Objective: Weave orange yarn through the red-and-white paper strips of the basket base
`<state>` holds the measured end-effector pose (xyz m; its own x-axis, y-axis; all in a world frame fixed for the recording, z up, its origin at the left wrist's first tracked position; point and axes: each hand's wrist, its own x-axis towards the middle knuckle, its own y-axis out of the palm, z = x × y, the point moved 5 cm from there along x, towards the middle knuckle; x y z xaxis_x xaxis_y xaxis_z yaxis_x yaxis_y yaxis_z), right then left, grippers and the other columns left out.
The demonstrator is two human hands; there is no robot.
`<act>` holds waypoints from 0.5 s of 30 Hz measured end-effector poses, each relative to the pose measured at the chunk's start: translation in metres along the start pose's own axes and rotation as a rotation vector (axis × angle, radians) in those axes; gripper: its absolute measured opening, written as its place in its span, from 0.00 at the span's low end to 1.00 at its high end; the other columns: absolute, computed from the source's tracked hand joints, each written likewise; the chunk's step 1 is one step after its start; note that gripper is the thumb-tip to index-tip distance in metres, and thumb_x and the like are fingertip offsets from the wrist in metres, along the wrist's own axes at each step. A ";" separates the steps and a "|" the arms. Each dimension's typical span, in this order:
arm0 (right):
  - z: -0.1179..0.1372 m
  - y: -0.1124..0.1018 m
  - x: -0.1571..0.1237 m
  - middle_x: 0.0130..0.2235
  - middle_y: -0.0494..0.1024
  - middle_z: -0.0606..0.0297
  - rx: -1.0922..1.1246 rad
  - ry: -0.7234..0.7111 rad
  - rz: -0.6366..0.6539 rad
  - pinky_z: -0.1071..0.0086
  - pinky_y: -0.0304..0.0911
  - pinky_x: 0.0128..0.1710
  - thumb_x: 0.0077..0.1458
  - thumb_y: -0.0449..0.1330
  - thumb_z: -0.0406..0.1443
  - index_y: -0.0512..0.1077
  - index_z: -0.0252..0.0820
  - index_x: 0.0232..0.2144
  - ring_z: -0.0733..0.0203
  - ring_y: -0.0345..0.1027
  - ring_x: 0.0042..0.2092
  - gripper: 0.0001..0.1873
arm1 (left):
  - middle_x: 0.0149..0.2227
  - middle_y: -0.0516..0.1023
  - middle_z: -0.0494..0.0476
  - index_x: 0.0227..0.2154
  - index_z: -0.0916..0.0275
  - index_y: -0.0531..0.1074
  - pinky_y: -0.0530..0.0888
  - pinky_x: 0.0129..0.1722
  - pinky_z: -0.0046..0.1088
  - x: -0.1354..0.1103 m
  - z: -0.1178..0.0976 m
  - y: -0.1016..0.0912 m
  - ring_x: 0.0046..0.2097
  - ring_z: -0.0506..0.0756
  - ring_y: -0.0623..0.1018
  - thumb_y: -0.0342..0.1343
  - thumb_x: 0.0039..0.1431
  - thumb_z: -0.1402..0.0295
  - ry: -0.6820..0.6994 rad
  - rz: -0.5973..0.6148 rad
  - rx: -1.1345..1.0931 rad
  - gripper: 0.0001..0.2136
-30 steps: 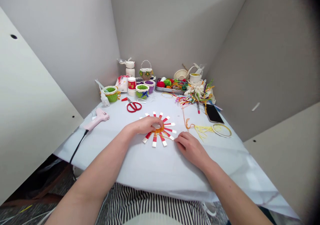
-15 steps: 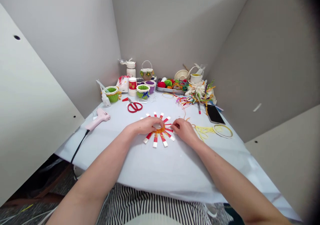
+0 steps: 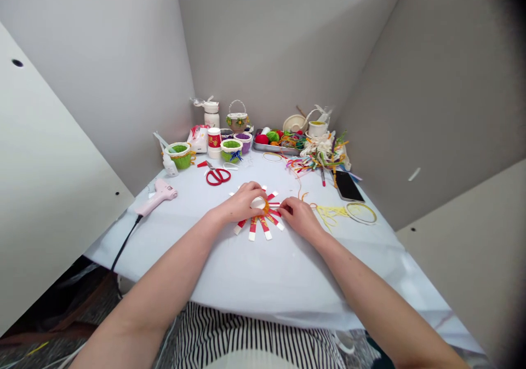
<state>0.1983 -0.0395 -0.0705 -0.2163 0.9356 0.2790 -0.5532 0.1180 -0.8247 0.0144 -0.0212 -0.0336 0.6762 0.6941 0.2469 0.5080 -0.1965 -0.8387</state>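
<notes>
A paper cup [image 3: 252, 228], cut into red and white strips that splay out like sun rays, lies on the white-covered table. Orange yarn [image 3: 267, 209] is wound around its round white middle. My left hand [image 3: 242, 203] grips this middle from the left, thumb in front and fingers behind. On the right, my right hand [image 3: 303, 217] is closed in a pinch beside the ends of the right-hand strips. An orange strand runs from the back of the table down to this hand; the fingertips partly hide what they hold.
Red-handled scissors [image 3: 218, 176] lie beyond my left hand, and a pink glue gun [image 3: 158, 195] further left. Yellow yarn [image 3: 330, 214], a hoop [image 3: 361, 213] and a phone [image 3: 348, 186] are at right. Small baskets [image 3: 232, 151] and a yarn tray [image 3: 277, 149] line the back.
My left hand's fingers have spread wider around the cup's middle, showing more of its white round. My right hand stays beside the right-hand strips. The whole view has shifted slightly.
</notes>
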 end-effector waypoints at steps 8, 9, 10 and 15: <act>0.004 -0.007 -0.006 0.33 0.75 0.63 0.064 -0.059 0.006 0.68 0.60 0.38 0.57 0.59 0.33 0.73 0.41 0.29 0.60 0.68 0.36 0.05 | 0.51 0.73 0.61 0.49 0.60 0.71 0.68 0.56 0.40 -0.001 0.007 0.001 0.54 0.62 0.71 0.61 0.57 0.66 -0.038 0.086 0.039 0.17; 0.005 -0.010 -0.009 0.34 0.75 0.63 0.079 -0.081 0.003 0.68 0.61 0.39 0.58 0.58 0.32 0.73 0.41 0.30 0.60 0.68 0.37 0.04 | 0.51 0.73 0.61 0.49 0.60 0.71 0.68 0.56 0.39 0.000 0.009 0.001 0.54 0.62 0.71 0.60 0.57 0.66 -0.036 0.094 0.038 0.17; 0.005 -0.012 -0.011 0.34 0.75 0.63 0.091 -0.103 -0.001 0.68 0.61 0.39 0.58 0.57 0.32 0.73 0.42 0.32 0.60 0.68 0.37 0.05 | 0.52 0.74 0.60 0.50 0.60 0.71 0.68 0.56 0.38 0.000 0.011 0.001 0.54 0.61 0.72 0.60 0.57 0.67 -0.040 0.102 0.035 0.17; 0.011 -0.022 -0.027 0.38 0.75 0.60 0.100 -0.197 0.020 0.66 0.64 0.41 0.61 0.53 0.31 0.74 0.42 0.36 0.59 0.69 0.40 0.09 | 0.52 0.76 0.55 0.48 0.58 0.73 0.69 0.56 0.34 0.000 0.018 -0.004 0.53 0.59 0.74 0.59 0.54 0.71 -0.069 0.143 -0.022 0.17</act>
<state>0.2073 -0.0712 -0.0547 -0.3758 0.8533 0.3615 -0.6220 0.0569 -0.7809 0.0029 -0.0086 -0.0392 0.7048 0.7035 0.0910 0.4212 -0.3118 -0.8517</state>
